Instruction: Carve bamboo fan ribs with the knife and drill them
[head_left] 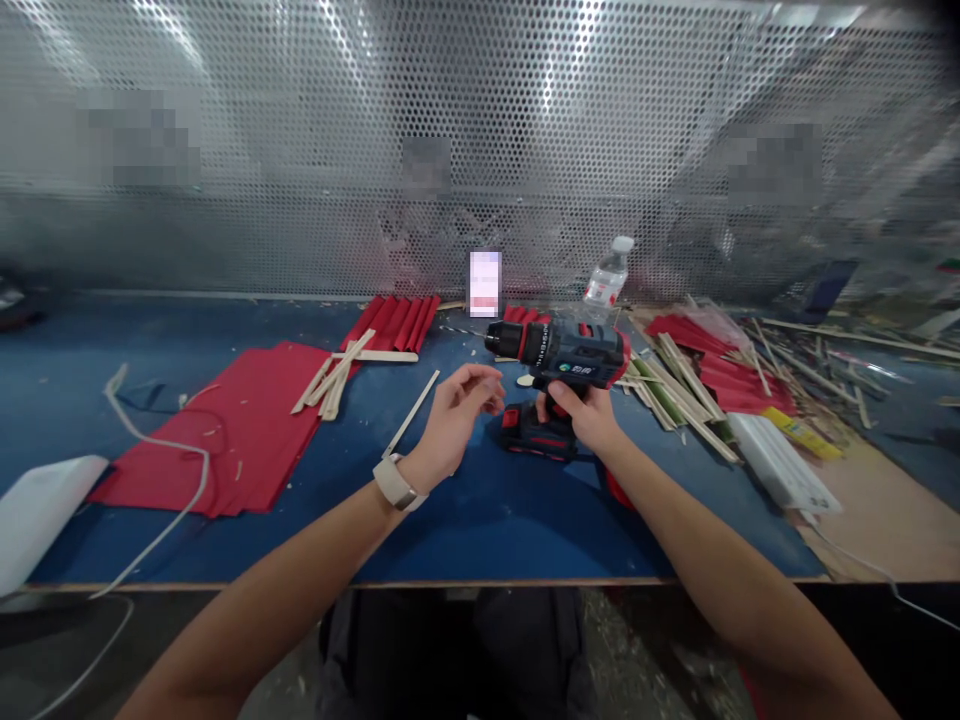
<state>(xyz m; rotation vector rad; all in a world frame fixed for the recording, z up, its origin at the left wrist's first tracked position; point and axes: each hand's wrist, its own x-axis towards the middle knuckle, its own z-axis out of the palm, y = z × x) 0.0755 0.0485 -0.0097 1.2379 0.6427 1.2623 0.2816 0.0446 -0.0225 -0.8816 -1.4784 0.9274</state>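
My right hand (581,410) is wrapped round the handle of a cordless drill (574,352), dark with red trim. The drill lies level above the blue tabletop, its thin drill bit (461,331) pointing left and its battery base (536,432) low over the table. Left of the handle and below the bit, my left hand (461,405) has its fingers curled in towards the thumb, apart from the drill. What those fingers hold, if anything, is hidden. A narrow wooden strip (411,413) lies just left of that hand.
Red sheets (225,425) and crossed wooden strips (341,375) lie at left, with a white cable (180,443) over the sheets. On the right are bamboo strips (686,395) and a white power strip (784,465). A bottle (609,275) and a lit screen (485,284) stand behind.
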